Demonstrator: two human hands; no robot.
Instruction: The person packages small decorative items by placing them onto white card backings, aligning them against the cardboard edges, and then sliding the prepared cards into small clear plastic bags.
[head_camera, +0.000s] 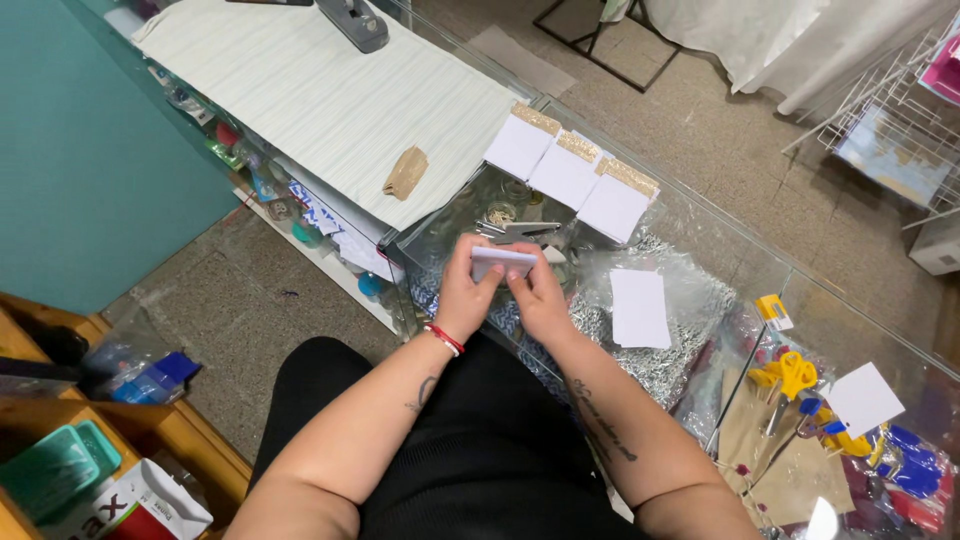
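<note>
left hand (462, 295): closed on the left end of a small white card (503, 262), thumb on top, fingers under; a red band sits at the wrist.
right hand (540, 300): pinches the right end of the same card, fingertips at its lower edge.
card: held flat between both hands, just above the glass counter (700, 215), near the person's lap and in front of the metal stapler (520, 232).
stapler: lies on the glass just beyond the card, apart from both hands.
finished row: three white cards with gold tops (572, 165) lean side by side past the stapler, edges touching.
loose card: one plain white card (640, 308) lies on the clear bag of silver bits (650, 350) to the right.
further right: another white card (863, 398), yellow scissors (795, 375) and blue clips on brown paper.
left of the glass: a striped mat (330, 100) with a small tan packet (405, 172) on it.
doing it well: as i judge it, both grips should stay at the card's ends so the middle stays unmarked; keep the edges square and the card level, and keep it off the silver bits so nothing scratches or sticks.
caution: the card is thin, so a hard pinch would likely crease it.
</note>
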